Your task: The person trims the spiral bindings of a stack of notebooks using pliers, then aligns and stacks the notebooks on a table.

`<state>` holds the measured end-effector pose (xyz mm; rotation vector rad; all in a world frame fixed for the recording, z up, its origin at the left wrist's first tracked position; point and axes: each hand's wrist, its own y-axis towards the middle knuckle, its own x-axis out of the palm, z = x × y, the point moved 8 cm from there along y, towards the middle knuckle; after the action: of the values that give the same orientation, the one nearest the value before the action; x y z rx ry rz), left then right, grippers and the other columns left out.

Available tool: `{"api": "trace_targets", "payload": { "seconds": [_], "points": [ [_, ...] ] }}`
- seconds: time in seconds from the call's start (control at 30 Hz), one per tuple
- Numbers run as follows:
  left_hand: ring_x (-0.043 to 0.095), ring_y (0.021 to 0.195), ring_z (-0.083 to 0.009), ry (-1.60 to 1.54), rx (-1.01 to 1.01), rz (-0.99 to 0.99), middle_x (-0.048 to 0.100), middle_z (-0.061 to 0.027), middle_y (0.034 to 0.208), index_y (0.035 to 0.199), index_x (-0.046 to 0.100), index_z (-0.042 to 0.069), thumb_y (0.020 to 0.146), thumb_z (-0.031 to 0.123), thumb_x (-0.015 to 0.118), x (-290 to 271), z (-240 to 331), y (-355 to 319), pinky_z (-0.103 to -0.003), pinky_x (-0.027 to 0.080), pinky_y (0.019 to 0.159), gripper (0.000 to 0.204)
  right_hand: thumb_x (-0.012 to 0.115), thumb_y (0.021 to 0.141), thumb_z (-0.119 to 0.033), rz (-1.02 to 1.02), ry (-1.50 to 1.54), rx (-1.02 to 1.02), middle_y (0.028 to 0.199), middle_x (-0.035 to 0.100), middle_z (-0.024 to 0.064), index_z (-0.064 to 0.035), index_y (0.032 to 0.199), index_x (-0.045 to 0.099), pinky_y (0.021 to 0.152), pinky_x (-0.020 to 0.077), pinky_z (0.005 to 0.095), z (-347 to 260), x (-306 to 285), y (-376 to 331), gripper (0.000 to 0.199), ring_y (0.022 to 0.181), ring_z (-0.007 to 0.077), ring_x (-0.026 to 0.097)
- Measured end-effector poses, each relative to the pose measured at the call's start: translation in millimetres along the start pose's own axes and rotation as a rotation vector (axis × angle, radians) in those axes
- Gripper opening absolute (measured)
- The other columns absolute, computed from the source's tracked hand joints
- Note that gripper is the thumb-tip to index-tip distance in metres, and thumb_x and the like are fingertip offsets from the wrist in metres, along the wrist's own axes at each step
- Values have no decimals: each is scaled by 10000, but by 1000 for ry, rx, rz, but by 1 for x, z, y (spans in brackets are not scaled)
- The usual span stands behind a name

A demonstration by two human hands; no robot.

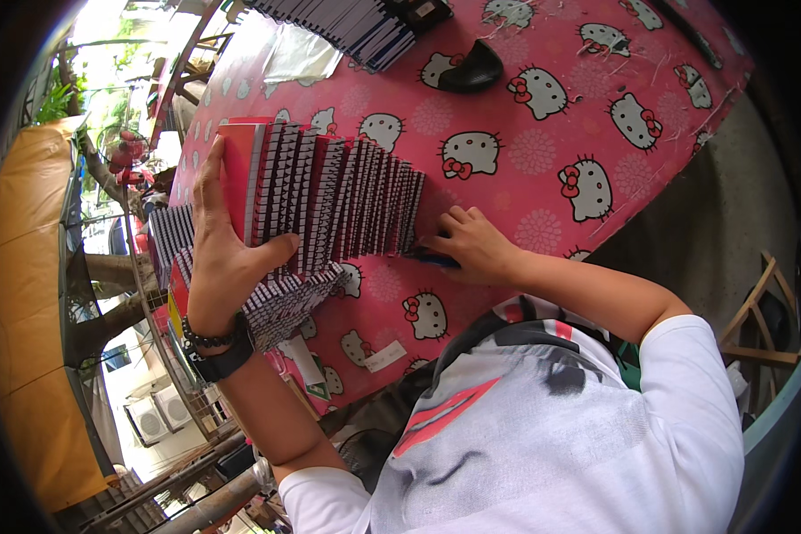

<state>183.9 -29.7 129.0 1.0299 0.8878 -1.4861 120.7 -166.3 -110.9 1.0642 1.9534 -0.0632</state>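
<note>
White shirt (552,427) nearest us. Pink table (498,214) bears notebook row (338,196), spines up. We judge row gathered, second stack (292,304) outstanding. Our left hand (222,262) spread on row's end; right hand (473,247) curled at blue object (436,259), grip unclear.

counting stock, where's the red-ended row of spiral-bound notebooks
In the head view, left of centre, the notebook row sits on the pink patterned table between the left hand and right hand.
</note>
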Motion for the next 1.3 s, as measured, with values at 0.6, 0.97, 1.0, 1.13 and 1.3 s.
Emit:
{"api": "trace_targets", "payload": {
  "seconds": [0.6, 0.97, 1.0, 1.13, 1.3],
  "points": [
    [359, 1253, -333, 2, 6, 6, 383, -192, 1325, 1416, 258, 72, 514, 185, 739, 0, 0, 0, -411, 282, 1061, 1028, 687, 621, -297, -122, -43, 107, 931, 517, 98, -118, 1035, 624, 718, 402, 382, 4, 5, 6, 456, 933, 263, 478],
    [362, 1256, -330, 3, 3, 4, 383, -188, 1330, 1416, 256, 61, 508, 181, 739, -1, 0, -1, -409, 278, 1063, 1035, 692, 607, -276, -86, -93, 96, 924, 508, 91, -117, 1033, 616, 719, 394, 377, -2, -1, 5, 462, 927, 257, 476],
    [361, 1256, -329, 10, 10, 14, 384, -188, 1329, 1417, 254, 64, 510, 180, 738, -1, -2, -1, -410, 279, 1062, 1034, 691, 609, -272, -78, -103, 80, 924, 504, 87, -119, 1037, 616, 721, 392, 371, -3, 1, 6, 461, 929, 254, 472],
    [356, 1258, -327, 9, 2, 7, 384, -186, 1327, 1421, 250, 69, 517, 179, 734, 0, -1, 0, -411, 283, 1060, 1032, 689, 641, -274, -68, -42, 60, 887, 548, 98, -109, 984, 644, 696, 418, 379, -3, 5, 11, 383, 885, 251, 526],
    [350, 1262, -330, 24, 7, 0, 379, -185, 1333, 1424, 244, 73, 516, 184, 738, 1, -3, -4, -410, 283, 1063, 1039, 657, 711, -303, -649, 454, 461, 826, 628, 154, -81, 894, 678, 698, 482, 422, 24, 30, 28, 288, 772, 312, 608]
  ]
}}
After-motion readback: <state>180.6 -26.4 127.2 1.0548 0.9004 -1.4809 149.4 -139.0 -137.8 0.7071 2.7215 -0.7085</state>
